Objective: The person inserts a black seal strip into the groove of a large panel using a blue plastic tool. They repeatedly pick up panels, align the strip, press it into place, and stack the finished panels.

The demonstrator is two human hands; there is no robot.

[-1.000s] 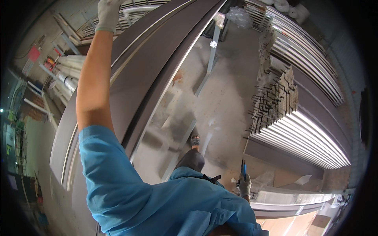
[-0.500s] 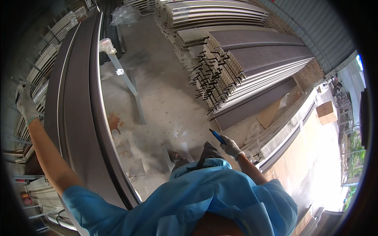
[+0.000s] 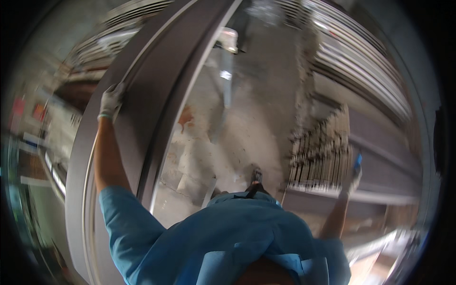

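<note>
My left hand [image 3: 111, 100], in a pale glove, is over the long dark brown panels [image 3: 142, 85] on my left, beside a pale strip along them. Its fingers look curled, but blur hides what they hold, if anything. My right hand [image 3: 353, 181], also gloved, is out to the right with the arm stretched. It is closed round a slim blue hand tool [image 3: 358, 160] that points away from me; its exact kind is smeared by motion. Behind that hand lies a stack of brown-topped panels [image 3: 380, 147].
Beyond the right stack stand more piled pale panels [image 3: 351, 52]. A metal support leg with a wrapped top [image 3: 228, 40] stands beside the left panels. Concrete floor [image 3: 247, 109] with a rusty stain [image 3: 185, 117] runs between the stacks. My shoe [image 3: 257, 175] shows below.
The view has swung to the left. My left hand has come from beyond the panels' far side to over them. My right arm has stretched farther right, still with the blue tool.
</note>
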